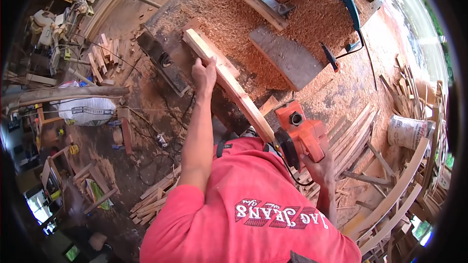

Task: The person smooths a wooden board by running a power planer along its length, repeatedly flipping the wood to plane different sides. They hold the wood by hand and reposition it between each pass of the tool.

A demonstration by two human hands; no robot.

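Observation:
My left hand is closed around a long squared wooden bar, which slants from the shavings-covered bench down to my waist. An orange electric planer is in my right hand, its handle gripped low at my right side. The planer's dark end is beside the near end of the bar. Another short piece of wood lies against the bar's far part, on the bench.
Wood shavings cover the bench, with a flat grey board, a handsaw and a blue-handled tool on it. Wooden strips are stacked at right, near a white bucket. A white sack lies at left.

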